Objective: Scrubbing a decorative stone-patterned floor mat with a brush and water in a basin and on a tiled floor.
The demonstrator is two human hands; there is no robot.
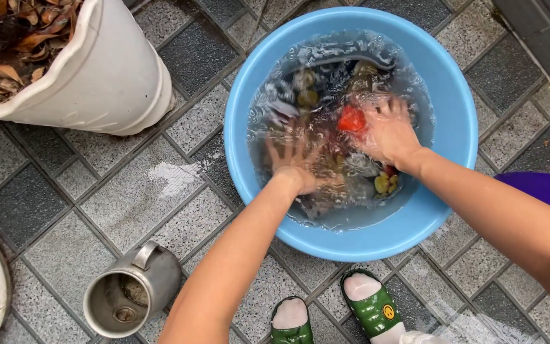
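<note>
While our left hand (297,159) spreads open over the soaked cloth (326,172) in the blue basin (459,121), our right hand (386,130) grips its red part (352,119); washing appears midway, with wringing undone.

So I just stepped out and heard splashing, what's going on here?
A person crouches over a blue basin of water on the tiled floor, both hands under the surface. The left hand and the right hand press on wet patterned cloth with a red patch. The water is churned. A white planter and a metal kettle stand nearby.
</note>
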